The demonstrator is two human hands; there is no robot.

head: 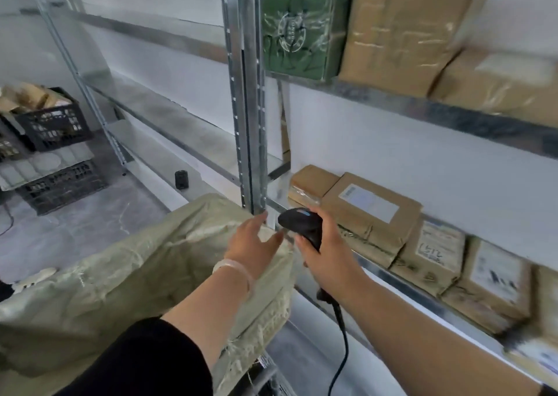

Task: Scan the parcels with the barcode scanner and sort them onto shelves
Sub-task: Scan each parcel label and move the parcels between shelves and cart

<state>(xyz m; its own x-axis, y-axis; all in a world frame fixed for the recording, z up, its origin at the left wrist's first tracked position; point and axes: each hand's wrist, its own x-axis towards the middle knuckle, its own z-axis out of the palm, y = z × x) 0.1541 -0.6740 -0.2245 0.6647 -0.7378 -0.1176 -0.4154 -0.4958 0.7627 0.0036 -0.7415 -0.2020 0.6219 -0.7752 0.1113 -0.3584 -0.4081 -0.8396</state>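
In the head view the right hand (326, 253) gripped the barcode scanner (302, 225) by its handle, and the left hand (256, 241) hung empty, fingers straight, over the rim of the woven sack (136, 269). Sorted parcels (371, 211) lay on the lower shelf (279, 184) just beside them. The next parcel probably wanted lifting clear of the sack, label turned toward the scanner, though the sack's contents were hidden

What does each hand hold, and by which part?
The right hand grips the barcode scanner by its handle; the left hand holds nothing.
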